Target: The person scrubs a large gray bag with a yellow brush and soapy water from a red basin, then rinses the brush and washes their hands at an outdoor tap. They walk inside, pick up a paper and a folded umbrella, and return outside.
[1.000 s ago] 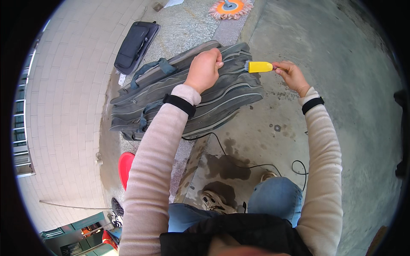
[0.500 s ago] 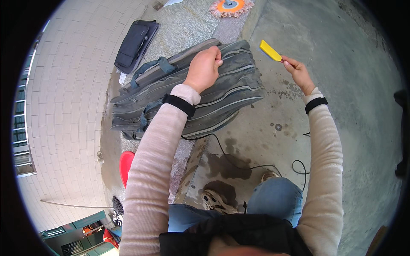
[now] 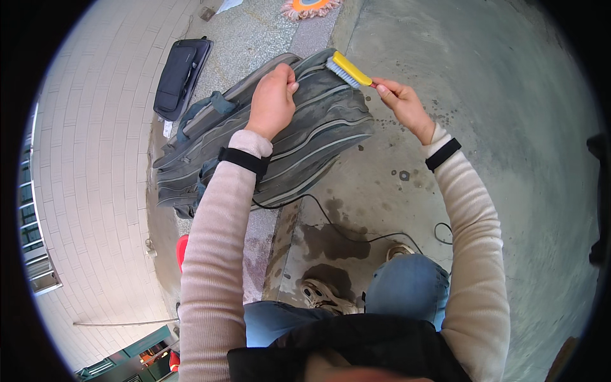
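Note:
A large grey soft bag point(image 3: 318, 121) with several long zipped compartments and blue-green straps point(image 3: 219, 102) lies slanting in front of me. My left hand point(image 3: 273, 99) is closed in a fist at its upper part, seemingly gripping the fabric; the fingertips are hidden. In my right hand point(image 3: 407, 108) is a scrub brush point(image 3: 350, 67) with a yellow back, pale bristles and a red handle. Its bristles face the bag's far right end, overlapping that edge in the view. Whether they touch it I cannot tell.
A dark flat case point(image 3: 181, 79) lies by the tiled wall point(image 3: 95, 140). An orange mop head point(image 3: 312, 7) is at the far edge. A black cable point(image 3: 334, 223) crosses the wet concrete floor point(image 3: 382, 197) near my shoes point(image 3: 328, 296). Something red point(image 3: 182, 251) shows beside my left forearm.
My right hand has brought the brush leftward to the bag's far right end, bristles turned toward it. The left fist stays at the bag. The whole view has shifted slightly.

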Demonstrator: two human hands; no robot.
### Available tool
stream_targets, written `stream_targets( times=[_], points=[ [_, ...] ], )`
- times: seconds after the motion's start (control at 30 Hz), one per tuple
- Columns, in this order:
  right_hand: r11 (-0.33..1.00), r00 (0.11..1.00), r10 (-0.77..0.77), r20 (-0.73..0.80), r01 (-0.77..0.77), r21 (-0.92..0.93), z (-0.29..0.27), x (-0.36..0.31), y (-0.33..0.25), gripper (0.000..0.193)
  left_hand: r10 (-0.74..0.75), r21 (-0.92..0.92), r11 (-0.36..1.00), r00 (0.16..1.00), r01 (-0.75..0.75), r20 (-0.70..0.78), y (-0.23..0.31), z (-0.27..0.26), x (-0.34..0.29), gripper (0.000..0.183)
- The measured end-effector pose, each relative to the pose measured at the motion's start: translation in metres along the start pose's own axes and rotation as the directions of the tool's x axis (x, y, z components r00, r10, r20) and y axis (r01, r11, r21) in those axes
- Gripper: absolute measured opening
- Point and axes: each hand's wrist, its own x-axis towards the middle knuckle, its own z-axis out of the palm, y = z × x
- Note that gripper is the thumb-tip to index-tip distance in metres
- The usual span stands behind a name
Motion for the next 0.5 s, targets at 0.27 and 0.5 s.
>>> stream_targets(
  times=[0.27, 0.5],
  points=[
    [0.804, 0.912, 0.277, -0.303, -0.393, -0.446, -0.015, -0.026, -0.010, 0.028, -0.050, -0.061, 0.997, 0.999, 0.050, 0.002, -0.004, 0.000, -0.001, 0.013],
    [0.642, 0.972, 0.219, -0.081, -0.206, -0.739, -0.020, -0.056, 0.007, 0.030, -0.033, -0.020, 0.999, 0.999, 0.034, 0.010, -0.006, 0.000, -0.001, 0.014]
  ],
)
